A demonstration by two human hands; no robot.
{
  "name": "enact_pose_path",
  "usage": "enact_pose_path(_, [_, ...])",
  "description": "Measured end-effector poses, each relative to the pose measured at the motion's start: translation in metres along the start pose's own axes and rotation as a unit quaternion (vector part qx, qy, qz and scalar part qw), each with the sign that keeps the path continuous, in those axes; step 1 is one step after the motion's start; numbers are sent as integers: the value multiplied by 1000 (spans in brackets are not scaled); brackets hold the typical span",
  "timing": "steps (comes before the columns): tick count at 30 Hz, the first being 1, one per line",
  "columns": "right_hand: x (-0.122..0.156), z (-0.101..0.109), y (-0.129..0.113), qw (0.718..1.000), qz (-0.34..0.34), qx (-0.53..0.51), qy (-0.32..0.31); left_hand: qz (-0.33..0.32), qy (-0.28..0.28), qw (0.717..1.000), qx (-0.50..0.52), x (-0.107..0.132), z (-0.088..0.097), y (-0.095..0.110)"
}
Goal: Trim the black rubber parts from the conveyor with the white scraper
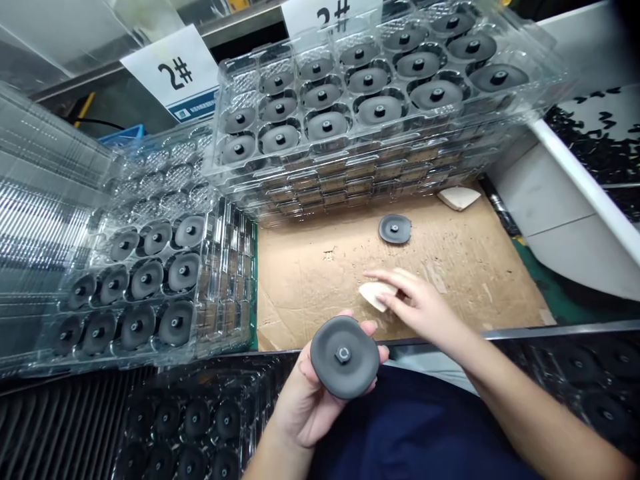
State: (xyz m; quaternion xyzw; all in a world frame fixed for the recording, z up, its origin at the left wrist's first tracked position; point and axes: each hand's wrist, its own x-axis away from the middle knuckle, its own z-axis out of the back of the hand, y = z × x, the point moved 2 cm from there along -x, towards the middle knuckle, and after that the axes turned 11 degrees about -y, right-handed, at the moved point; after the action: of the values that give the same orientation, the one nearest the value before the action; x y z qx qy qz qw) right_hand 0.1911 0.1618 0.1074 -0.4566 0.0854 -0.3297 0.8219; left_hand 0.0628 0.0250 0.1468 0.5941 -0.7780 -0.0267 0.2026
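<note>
My left hand (pixel 315 400) holds a dark grey, rounded-square disc (pixel 330 367) with a small raised stem at its centre, stem side up. Its fingertips wrap the disc's edge from below. Over the cardboard, my right hand (pixel 415 300) has its thumb and fingers on a cream wedge-shaped pad (pixel 373 293); whether the pad touches the cardboard I cannot tell. A similar dark disc (pixel 395 230) lies on the cardboard (pixel 310 287) beyond that hand. Farther back at the right lies another cream wedge-shaped block (pixel 459 197).
Clear plastic trays (pixel 350 177) with dark discs are stacked at the back, and another tray stack (pixel 225 267) stands at left. A white bin (pixel 550 193) with small black pieces is at right. More discs (pixel 197 419) sit in a tray at lower left. Paper signs (pixel 173 73) stand behind.
</note>
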Motion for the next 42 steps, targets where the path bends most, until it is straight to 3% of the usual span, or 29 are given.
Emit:
enact_pose_path(4, [14,-33,23,999,-29,36,13,0,-1,1000,9,1,4,2])
enact_pose_path(8, [23,-47,27,995,-58,73,21,-20,-16,1000,11,1,7,4])
enact_pose_path(12, [21,-43,29,992,-77,93,47,-29,-22,999,10,0,8,5])
enact_pose_path(16, [23,-32,24,993,-57,74,74,-44,8,999,13,0,8,4])
enact_pose_path(22, [29,-37,12,999,16,12,28,-80,89,993,4,-3,13,2])
enact_pose_path(24, [27,-29,1,1000,13,2,24,-97,108,989,-11,-5,12,1])
enact_pose_path(27, [22,-9,-37,998,29,-28,50,-133,111,984,-36,-7,8,-2])
enact_pose_path(30, [23,6,-86,982,156,-82,72,-138,119,981,-61,-6,6,-5])
enact_pose_path(32, [22,7,-105,979,187,-75,12,-126,148,977,-84,-4,7,-7])
enact_pose_path(35, [17,3,-112,981,156,-55,-101,-127,189,968,-109,-2,10,-7])
enact_pose_path(36, [15,2,-112,983,152,-50,-94,-130,191,967,-113,-1,9,-6])
enact_pose_path(40, [16,1,-112,975,208,-70,37,-135,160,971,-117,-1,5,-3])
enact_pose_path(42, [24,3,-112,968,226,-107,1,-139,136,975,-110,0,4,0])
